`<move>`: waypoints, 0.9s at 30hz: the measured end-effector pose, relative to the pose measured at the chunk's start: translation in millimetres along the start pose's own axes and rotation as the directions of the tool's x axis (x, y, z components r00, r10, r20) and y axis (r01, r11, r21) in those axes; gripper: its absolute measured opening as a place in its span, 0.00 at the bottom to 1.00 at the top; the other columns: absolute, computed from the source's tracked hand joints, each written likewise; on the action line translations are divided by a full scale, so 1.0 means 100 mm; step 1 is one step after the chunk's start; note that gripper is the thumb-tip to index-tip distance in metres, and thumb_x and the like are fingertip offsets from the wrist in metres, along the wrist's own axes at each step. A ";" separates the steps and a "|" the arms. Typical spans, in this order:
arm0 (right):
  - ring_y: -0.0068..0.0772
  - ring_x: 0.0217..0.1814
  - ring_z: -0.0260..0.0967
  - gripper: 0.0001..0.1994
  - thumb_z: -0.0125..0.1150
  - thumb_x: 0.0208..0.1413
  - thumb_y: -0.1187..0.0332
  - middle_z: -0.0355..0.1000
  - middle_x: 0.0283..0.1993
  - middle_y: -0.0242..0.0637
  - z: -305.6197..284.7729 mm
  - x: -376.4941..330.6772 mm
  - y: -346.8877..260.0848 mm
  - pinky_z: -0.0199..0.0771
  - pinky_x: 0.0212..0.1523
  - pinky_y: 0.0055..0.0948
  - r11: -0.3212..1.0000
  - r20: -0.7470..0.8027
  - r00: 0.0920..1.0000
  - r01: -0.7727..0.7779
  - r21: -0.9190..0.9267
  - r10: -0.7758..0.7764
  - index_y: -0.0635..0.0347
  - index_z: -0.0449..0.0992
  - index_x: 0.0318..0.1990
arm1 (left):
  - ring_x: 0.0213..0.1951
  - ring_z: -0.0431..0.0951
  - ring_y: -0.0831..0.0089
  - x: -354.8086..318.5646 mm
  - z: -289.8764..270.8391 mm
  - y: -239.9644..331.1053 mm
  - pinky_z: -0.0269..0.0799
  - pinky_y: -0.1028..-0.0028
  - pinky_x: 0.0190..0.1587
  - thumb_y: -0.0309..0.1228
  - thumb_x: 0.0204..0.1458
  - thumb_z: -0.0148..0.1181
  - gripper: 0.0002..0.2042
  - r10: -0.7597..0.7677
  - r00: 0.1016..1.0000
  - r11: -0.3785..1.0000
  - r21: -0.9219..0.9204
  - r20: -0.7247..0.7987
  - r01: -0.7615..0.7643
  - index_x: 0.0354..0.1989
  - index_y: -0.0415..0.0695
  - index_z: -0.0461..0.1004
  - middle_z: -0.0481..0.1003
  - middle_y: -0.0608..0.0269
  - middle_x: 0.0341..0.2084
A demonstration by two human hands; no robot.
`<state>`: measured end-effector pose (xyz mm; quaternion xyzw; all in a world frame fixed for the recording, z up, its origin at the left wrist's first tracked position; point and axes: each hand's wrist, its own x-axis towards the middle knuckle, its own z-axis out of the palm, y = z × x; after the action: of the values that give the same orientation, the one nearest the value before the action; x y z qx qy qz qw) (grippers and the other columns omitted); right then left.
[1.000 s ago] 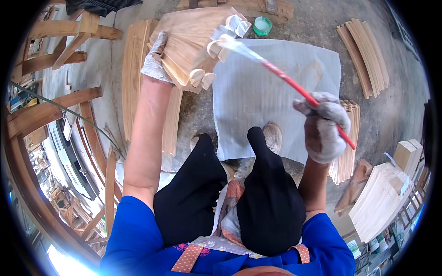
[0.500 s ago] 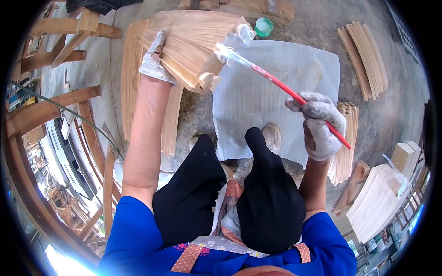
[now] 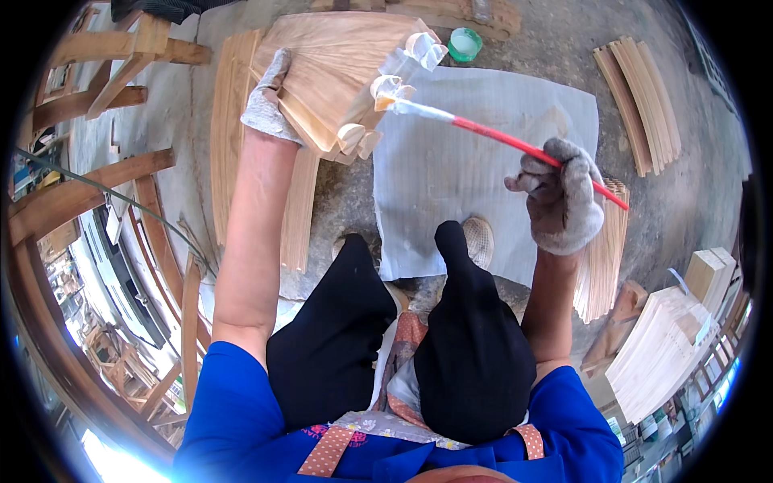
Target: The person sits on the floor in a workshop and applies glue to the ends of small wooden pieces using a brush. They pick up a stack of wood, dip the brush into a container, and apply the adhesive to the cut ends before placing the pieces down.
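My left hand, in a pale work glove, is closed on the near left edge of a bundle of wooden slats, which it holds up off the floor. The slats fan out, and their rounded, tenon-like ends face right; some are coated with white, wet-looking stuff. In its soiled glove, my right hand grips a thin brush by its red handle. The brush's white-smeared tip touches or nearly touches the middle slat end.
A green cup with whitish contents stands beyond a grey-white sheet on the floor. Slat stacks lie at left, far right and near right. Wooden frames line the left side. My shoes rest by the sheet's near edge.
My right hand has risen slightly away from me and turned, so the brush handle lies flatter. The brush tip has shifted a little nearer on the slat ends. The bundle has barely moved.
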<state>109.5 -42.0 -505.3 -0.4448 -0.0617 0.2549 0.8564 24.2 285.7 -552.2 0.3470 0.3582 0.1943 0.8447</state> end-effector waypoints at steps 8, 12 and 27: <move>0.41 0.28 0.74 0.18 0.42 0.59 0.64 0.72 0.33 0.54 -0.08 0.11 0.07 0.78 0.34 0.37 0.998 -0.044 0.999 -0.028 0.050 0.030 0.74 0.68 0.44 | 0.53 0.67 0.55 0.15 -0.10 -0.01 0.67 0.55 0.53 0.37 0.57 0.44 0.20 -0.039 0.998 0.996 -0.079 -0.052 0.035 0.55 0.40 0.62 0.65 0.51 0.53; 0.39 0.31 0.74 0.17 0.44 0.59 0.65 0.73 0.33 0.49 -0.36 0.28 0.11 0.78 0.35 0.36 0.994 -0.155 0.986 0.079 0.081 -0.065 0.72 0.68 0.46 | 0.49 0.70 0.58 0.07 0.07 0.01 0.69 0.56 0.51 0.37 0.56 0.46 0.18 -0.050 0.993 0.999 -0.022 -0.107 0.048 0.52 0.41 0.66 0.69 0.53 0.49; 0.30 0.29 0.72 0.10 0.56 0.54 0.70 0.73 0.31 0.39 -1.02 1.91 1.27 0.78 0.34 0.28 0.806 -0.247 0.969 -0.169 -0.568 0.029 0.67 0.72 0.40 | 0.48 0.72 0.60 0.08 0.07 0.02 0.70 0.56 0.49 0.35 0.53 0.53 0.17 -0.053 0.971 0.998 0.023 -0.235 0.060 0.49 0.40 0.68 0.71 0.55 0.46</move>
<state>259.7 37.6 -690.0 -0.7148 -0.0159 0.2159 0.6650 34.6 288.6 -550.6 0.3239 0.4679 0.2045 0.7964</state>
